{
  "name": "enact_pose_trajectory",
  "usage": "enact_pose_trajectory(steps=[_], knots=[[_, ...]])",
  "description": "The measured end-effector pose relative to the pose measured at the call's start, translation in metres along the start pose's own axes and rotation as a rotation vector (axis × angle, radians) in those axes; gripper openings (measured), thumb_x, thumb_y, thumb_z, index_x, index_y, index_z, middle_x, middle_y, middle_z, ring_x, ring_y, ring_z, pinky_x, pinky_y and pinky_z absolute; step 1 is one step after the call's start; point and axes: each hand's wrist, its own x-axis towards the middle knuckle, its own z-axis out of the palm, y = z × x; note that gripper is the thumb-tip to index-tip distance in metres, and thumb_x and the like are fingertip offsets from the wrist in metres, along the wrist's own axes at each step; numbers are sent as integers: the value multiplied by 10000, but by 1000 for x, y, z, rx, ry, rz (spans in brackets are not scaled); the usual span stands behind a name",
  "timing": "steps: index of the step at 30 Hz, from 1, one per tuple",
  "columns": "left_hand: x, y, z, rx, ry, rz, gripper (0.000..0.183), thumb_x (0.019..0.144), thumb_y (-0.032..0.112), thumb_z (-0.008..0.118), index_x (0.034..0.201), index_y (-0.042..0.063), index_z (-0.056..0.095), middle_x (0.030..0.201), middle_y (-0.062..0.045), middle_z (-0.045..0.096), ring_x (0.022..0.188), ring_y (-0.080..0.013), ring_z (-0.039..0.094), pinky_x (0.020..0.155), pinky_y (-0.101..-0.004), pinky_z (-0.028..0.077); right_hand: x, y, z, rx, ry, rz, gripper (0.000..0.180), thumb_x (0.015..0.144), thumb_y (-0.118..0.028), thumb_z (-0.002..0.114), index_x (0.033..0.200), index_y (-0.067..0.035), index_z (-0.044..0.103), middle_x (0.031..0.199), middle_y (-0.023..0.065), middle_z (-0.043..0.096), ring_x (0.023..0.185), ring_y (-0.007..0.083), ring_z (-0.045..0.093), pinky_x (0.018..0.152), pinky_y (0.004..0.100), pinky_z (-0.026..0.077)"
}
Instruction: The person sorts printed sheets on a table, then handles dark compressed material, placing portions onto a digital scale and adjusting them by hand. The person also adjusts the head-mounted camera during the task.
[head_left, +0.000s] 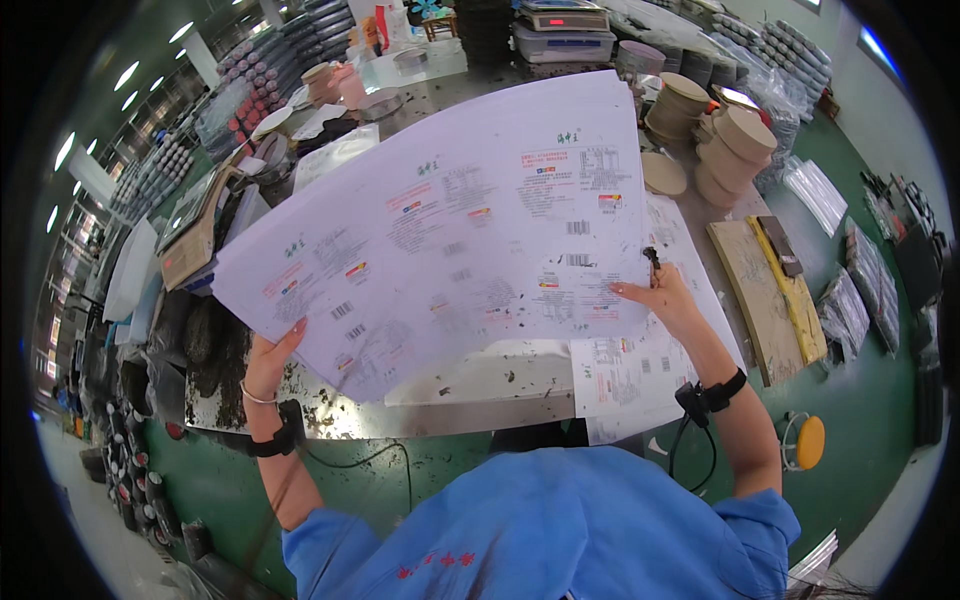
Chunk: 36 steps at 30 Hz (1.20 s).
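Note:
A wide printed plastic or paper sheet (450, 232) is held up above the metal worktable (480, 412). At its lower left edge, my left hand (276, 356) grips it with the thumb on the front face. My right hand (660, 292) pinches the right edge, thumb in front; a small dark piece (652, 257) shows by its fingers. Under the raised sheet, more printed sheets (626, 382) lie at the table's right, partly overhanging the front edge. Dark crumbs are scattered on the tabletop and on the held sheet.
Stacked round discs (735, 154) stand at the back right, near a wooden board (757, 300) with a yellow strip. A scale (562, 20) rests on a plastic box (562, 45) at the back. Boxes (191, 232) stand at the left. A yellow stool (810, 442) is on the floor, right.

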Motion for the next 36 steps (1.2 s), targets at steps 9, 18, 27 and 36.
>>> enact_pose_trajectory(steps=[9,18,27,36], knots=[[-21,-128,38,-401,106,-100,498,893,-58,688,1368,-16,546,1332,-90,622,1222,-209,587,1047,-374,492,-10,44,15,123,-62,-1,464,850,-24,785,1286,-9,628,1208,81,701,1108,147,640,974,317,520],[4,-88,43,-80,246,-58,429,871,-77,698,1287,-70,596,1284,-103,635,1129,-182,603,1000,-299,494,-6,41,33,35,-21,-86,402,890,-29,766,1272,4,644,1194,80,711,1074,140,651,943,319,535],[-11,-127,29,-60,361,-277,418,925,-44,644,1334,-77,564,1273,-116,622,1138,-218,599,1025,-350,504,-9,54,37,86,-42,-165,454,878,-113,802,1288,-4,640,1198,96,701,1093,166,633,954,312,514],[1,-188,-17,-102,238,-231,459,939,-36,617,1381,-104,514,1364,-172,578,1201,-266,576,1048,-393,471,-18,44,41,42,5,-120,356,918,-157,765,1233,-7,692,1150,82,732,1083,149,638,955,306,496]])
